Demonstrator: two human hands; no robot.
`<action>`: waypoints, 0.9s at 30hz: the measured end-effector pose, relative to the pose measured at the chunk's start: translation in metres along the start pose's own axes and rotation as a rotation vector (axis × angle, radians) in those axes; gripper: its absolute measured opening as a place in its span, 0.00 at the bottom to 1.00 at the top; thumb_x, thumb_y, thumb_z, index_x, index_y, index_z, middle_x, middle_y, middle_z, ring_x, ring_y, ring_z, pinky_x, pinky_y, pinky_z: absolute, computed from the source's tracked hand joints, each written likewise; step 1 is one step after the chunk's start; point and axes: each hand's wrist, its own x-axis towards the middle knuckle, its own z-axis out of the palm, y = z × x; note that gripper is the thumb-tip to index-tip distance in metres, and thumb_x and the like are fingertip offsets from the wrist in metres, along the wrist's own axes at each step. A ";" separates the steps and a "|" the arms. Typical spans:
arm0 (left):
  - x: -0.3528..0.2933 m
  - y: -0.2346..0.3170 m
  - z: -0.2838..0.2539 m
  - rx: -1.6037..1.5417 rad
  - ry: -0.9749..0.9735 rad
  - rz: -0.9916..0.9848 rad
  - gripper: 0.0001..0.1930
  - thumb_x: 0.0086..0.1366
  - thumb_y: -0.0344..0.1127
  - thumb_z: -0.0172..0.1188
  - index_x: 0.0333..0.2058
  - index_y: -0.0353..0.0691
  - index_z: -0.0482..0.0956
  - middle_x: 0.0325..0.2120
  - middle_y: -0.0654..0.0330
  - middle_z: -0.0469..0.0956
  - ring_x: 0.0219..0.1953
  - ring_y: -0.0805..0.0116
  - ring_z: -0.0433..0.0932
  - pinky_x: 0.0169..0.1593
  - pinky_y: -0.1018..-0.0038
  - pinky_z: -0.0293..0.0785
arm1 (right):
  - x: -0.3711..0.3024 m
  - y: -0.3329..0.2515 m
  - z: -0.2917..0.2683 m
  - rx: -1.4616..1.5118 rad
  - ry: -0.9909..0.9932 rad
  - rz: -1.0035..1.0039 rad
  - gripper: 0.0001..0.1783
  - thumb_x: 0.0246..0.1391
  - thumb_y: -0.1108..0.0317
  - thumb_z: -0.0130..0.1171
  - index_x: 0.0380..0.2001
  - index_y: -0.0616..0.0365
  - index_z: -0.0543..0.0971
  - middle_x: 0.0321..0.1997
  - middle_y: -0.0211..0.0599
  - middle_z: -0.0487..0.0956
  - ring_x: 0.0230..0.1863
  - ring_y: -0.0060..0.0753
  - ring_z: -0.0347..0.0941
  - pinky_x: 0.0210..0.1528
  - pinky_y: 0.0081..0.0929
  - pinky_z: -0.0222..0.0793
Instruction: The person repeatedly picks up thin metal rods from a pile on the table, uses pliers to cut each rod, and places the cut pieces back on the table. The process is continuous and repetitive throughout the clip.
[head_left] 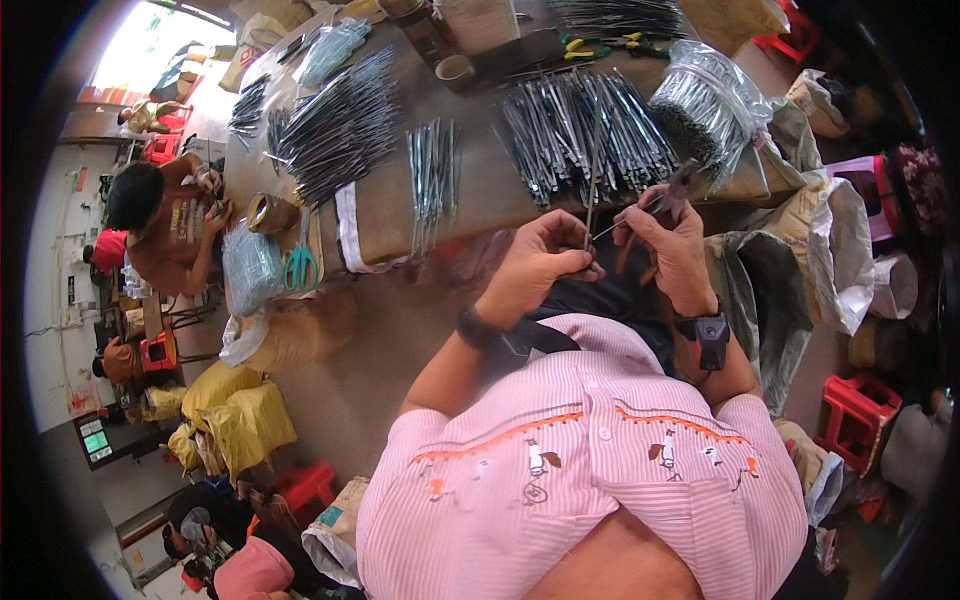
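2 hands meet just above your pink striped shirt point(590, 470), near the picture's centre. Your left hand point(540, 265) is clenched around a thin metal rod point(592, 180) that rises toward 12 o'clock. Your right hand point(672, 250), just beside it at 3 o'clock, grasps a pair of pliers point(672, 190) whose tip meets a fine wire point(620, 226) reaching back to the rod. Beyond them at 12 o'clock, a heap of similar rods point(580, 135) lies on the brown table point(490, 195). Green-handled scissors point(300, 262) rest at 9 o'clock, beside another seated person point(165, 225).
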 end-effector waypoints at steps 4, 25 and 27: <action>0.001 0.002 0.004 -0.031 -0.030 0.044 0.09 0.56 0.19 0.59 0.35 0.34 0.71 0.30 0.58 0.76 0.31 0.65 0.81 0.37 0.75 0.80 | -0.006 0.001 0.006 -0.075 0.054 -0.121 0.04 0.54 0.75 0.59 0.32 0.60 0.74 0.30 0.35 0.80 0.29 0.22 0.77 0.29 0.19 0.72; -0.005 -0.002 -0.014 0.190 0.091 0.069 0.09 0.54 0.20 0.60 0.36 0.32 0.75 0.28 0.61 0.77 0.33 0.71 0.79 0.39 0.77 0.77 | 0.013 0.007 0.008 -0.106 0.195 -0.244 0.09 0.56 0.74 0.56 0.40 0.66 0.73 0.31 0.40 0.79 0.26 0.25 0.75 0.23 0.19 0.71; -0.004 -0.003 -0.011 0.185 0.022 0.073 0.10 0.54 0.20 0.60 0.37 0.31 0.74 0.28 0.61 0.75 0.33 0.70 0.80 0.40 0.76 0.77 | 0.013 0.009 0.003 -0.134 0.164 -0.217 0.08 0.55 0.74 0.56 0.38 0.65 0.74 0.29 0.39 0.79 0.25 0.23 0.75 0.18 0.18 0.69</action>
